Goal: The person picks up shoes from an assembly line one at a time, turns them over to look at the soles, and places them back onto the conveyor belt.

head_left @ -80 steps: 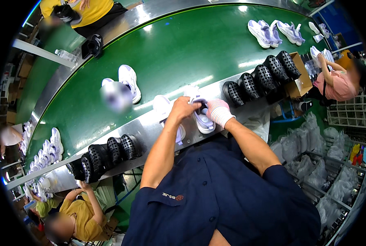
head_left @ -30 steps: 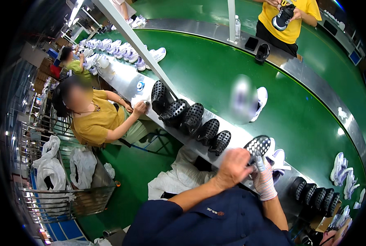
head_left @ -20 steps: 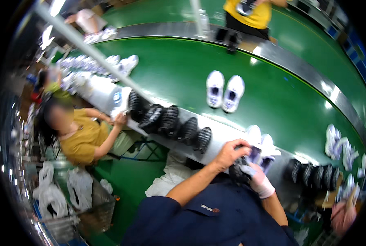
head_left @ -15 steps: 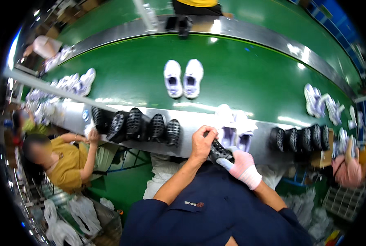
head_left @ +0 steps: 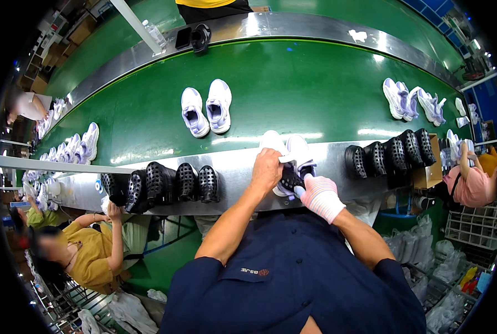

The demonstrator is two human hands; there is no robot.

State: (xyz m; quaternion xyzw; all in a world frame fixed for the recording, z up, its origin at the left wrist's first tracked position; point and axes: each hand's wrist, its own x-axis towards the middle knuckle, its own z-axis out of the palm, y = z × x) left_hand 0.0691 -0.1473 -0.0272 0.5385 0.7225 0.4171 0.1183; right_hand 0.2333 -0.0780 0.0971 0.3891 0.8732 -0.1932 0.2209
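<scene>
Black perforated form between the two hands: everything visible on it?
The black perforated form has round holes and a slight sheen, like moulded plastic. It appears at the opening of a white-and-lavender shoe; how far inside, I can't tell. The striped-gloved right hand touches its right side; the bare left hand is at its upper left, contact unclear. Its full outline is hidden.

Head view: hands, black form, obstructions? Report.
Bare left hand over white sneaker, gloved right hand at black perforated form; grips partly hidden. Form between hands, insertion unclear. Other black forms stand apart from hands.

Navy short-sleeved shirt (head_left: 287, 278), dark buttons (head_left: 299, 260); striped glove (head_left: 325, 202) (right hand (head_left: 320, 196), pinkish-white).
</scene>
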